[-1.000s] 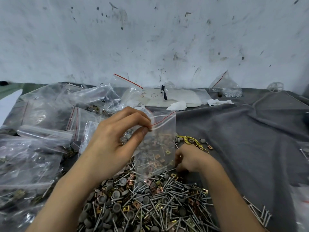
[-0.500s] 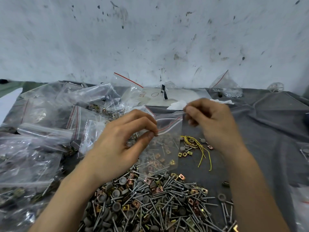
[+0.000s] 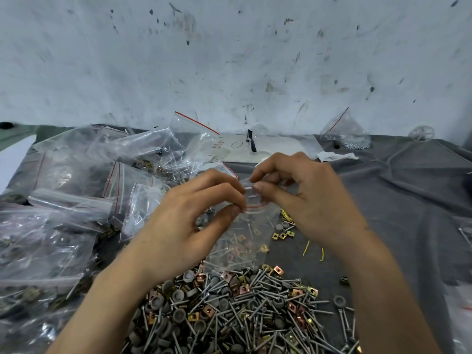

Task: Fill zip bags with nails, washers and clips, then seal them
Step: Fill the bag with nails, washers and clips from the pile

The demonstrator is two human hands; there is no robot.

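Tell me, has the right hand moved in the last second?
Yes. The right hand left the pile and rose toward the white paper; it now pinches the top of the bag beside the left hand.

On my feed I see only bare limbs: the left hand and the right hand, with short-trimmed nails and creased knuckles, join the left forearm and the right forearm, both unclothed to the bottom edge, a small dark mark beside the right wrist.
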